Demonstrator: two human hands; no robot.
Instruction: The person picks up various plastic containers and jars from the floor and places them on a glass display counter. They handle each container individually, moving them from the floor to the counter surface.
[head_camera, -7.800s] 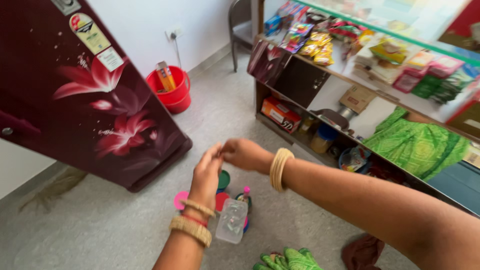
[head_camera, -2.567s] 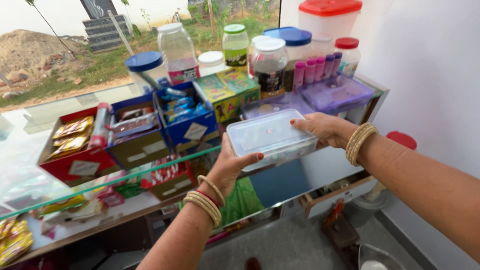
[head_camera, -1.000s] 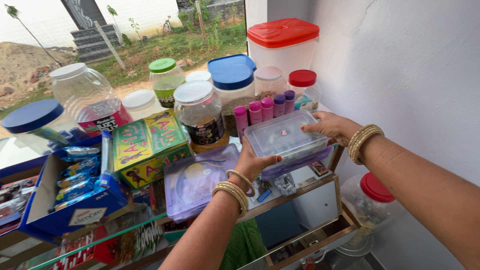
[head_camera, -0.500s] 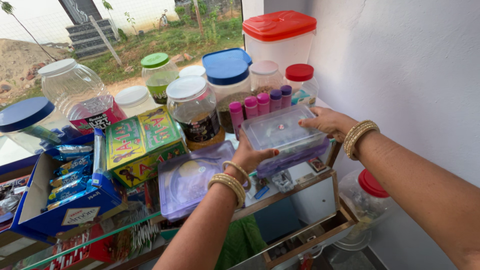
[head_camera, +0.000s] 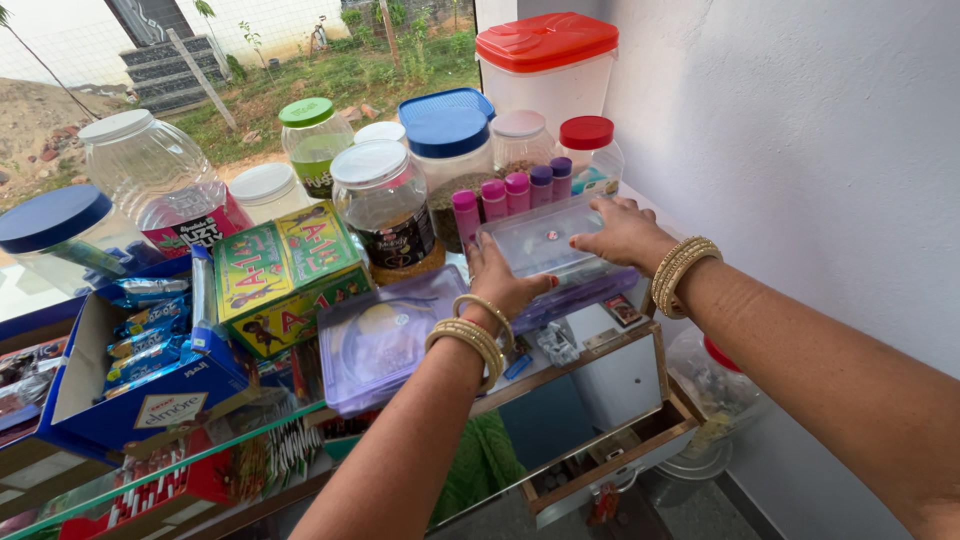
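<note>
A clear lidded plastic box (head_camera: 540, 238) rests on a purple-tinted box (head_camera: 590, 290) at the right end of a glass counter (head_camera: 200, 455). My left hand (head_camera: 500, 285) grips the clear box's near left corner. My right hand (head_camera: 620, 232) lies flat across its right side and lid. Both wrists carry gold bangles. Another flat purple-tinted box (head_camera: 385, 335) lies just left of my left wrist.
Behind stand several jars: a brown-filled one with a white lid (head_camera: 385, 205), a blue-lidded one (head_camera: 450, 165), a green-lidded one (head_camera: 312, 140) and a red-lidded tub (head_camera: 545, 60). Small pink and purple tubes (head_camera: 510, 195) line up behind the box. A green carton (head_camera: 285, 275) and a blue snack box (head_camera: 140, 360) sit left. White wall on the right.
Over the earlier frames I carried the clear box from the counter's left part to its right end. It has now come down onto the purple-tinted box, and my right hand has slid onto its lid.
</note>
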